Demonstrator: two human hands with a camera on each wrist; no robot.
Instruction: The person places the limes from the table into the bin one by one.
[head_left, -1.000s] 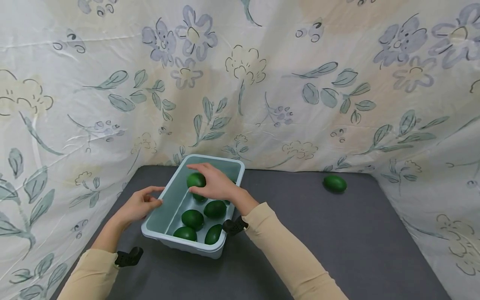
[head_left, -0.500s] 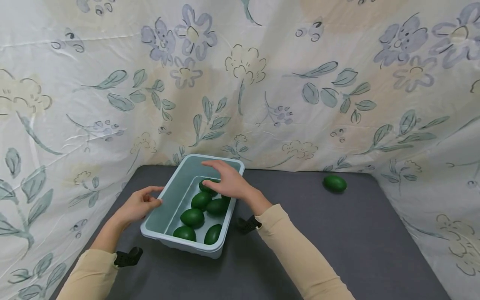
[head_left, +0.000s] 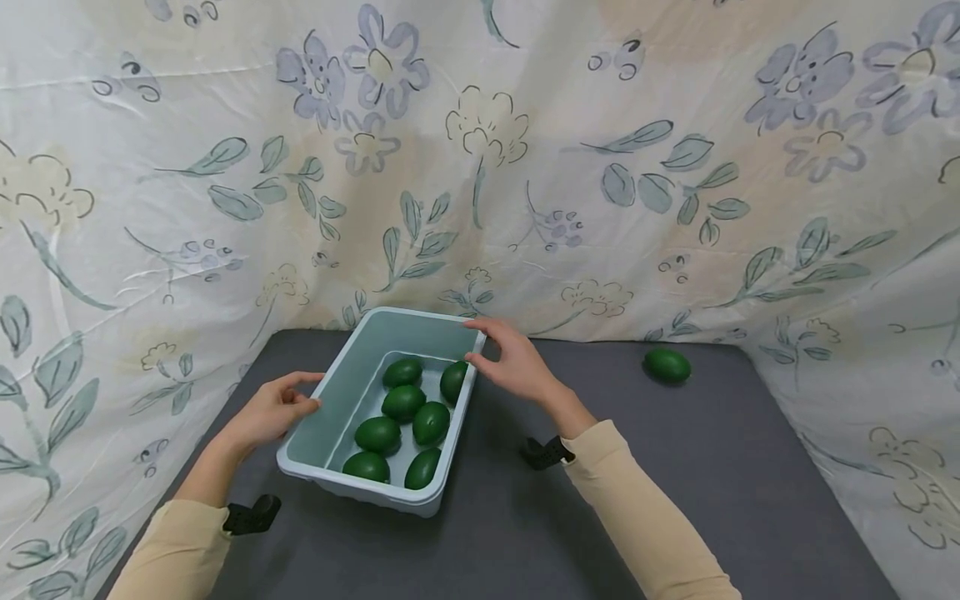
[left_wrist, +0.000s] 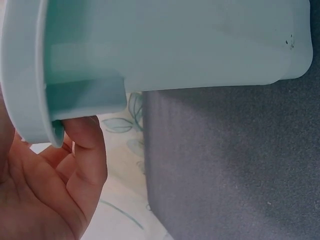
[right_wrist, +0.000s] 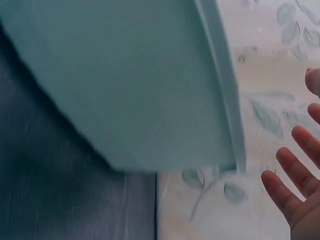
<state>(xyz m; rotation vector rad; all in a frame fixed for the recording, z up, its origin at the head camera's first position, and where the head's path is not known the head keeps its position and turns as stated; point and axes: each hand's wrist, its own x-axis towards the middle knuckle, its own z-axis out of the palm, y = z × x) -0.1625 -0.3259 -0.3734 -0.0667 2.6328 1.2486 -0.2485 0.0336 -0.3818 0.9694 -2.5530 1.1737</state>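
Note:
A pale blue-green plastic bin [head_left: 309, 457] stands on the left half of the dark table. Several glossy dark green avocados [head_left: 403, 402] lie loose on its floor. My left hand [head_left: 272, 414] holds the bin's left rim; in the left wrist view a fingertip [left_wrist: 82, 131] hooks up under the lip. My right hand [head_left: 517, 362] is at the far right rim, thumb and fingers spread and nothing between them. In the right wrist view its fingers [right_wrist: 300, 172] extend beside the bin's outer wall [right_wrist: 140, 85].
One more avocado [head_left: 667, 366] lies alone near the table's back right. A floral curtain [head_left: 555, 167] hangs behind and along both sides of the grey table [head_left: 600, 467]. Black bands [head_left: 251, 515] sit on both wrists.
My right hand has let go of an avocado inside the bin and moved right, out to the far right rim. Avocados in the bin shifted slightly. My left hand stays on the left rim.

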